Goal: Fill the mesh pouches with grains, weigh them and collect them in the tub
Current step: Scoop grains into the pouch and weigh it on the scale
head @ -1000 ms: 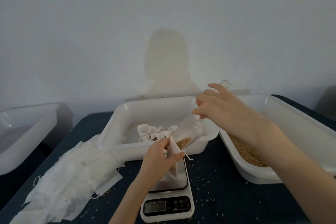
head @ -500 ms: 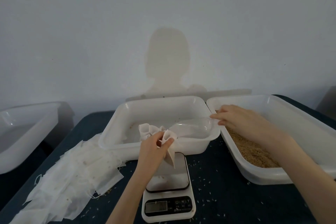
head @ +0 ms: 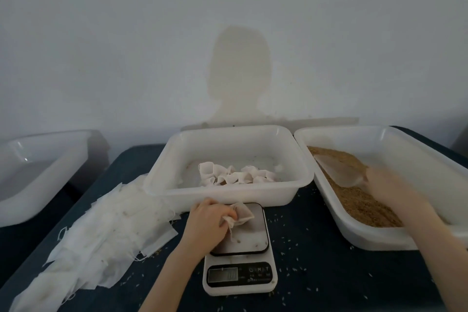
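My left hand (head: 207, 220) grips a filled white mesh pouch (head: 241, 215) and holds it down on the platform of the white digital scale (head: 240, 273). Behind the scale, the middle white tub (head: 228, 192) holds several filled pouches (head: 235, 176). At the right, a white tub (head: 359, 233) contains brown grains (head: 362, 202). A clear plastic scoop (head: 339, 172) lies on the grains. My right hand (head: 390, 185) is blurred at the scoop's handle end; its grip cannot be made out.
A heap of empty white mesh pouches (head: 101, 238) lies on the dark blue table (head: 329, 273) at the left. Another white tub (head: 38, 172) stands off the table's left edge. Loose grains are scattered around the scale. A plain wall rises right behind the tubs.
My left hand lowered the pouch from in front of the middle tub onto the scale. My right hand carried the scoop from over the middle tub into the grain tub.
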